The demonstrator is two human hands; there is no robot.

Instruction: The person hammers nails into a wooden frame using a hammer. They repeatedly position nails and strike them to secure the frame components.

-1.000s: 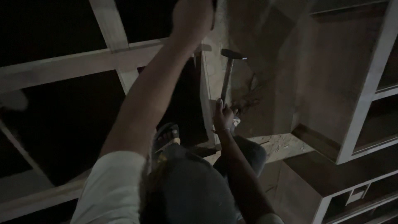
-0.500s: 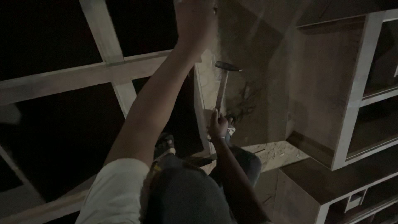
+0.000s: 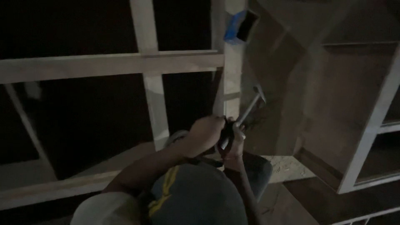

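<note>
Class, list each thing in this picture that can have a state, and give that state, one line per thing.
Hammer: held by its handle, tilted, head up against the wall.
Left hand: closed at the handle's lower end.
Right hand: gripping the handle.
Blue box: open, fixed high on the post.
Cabinet: open-fronted, no door.

very dim | grainy, soft focus | left half near black | pale timber faintly lit

bare forearms, pale short sleeve (image 3: 104, 206) on the left arm, thin bracelet (image 3: 236, 157) at the right wrist
</note>
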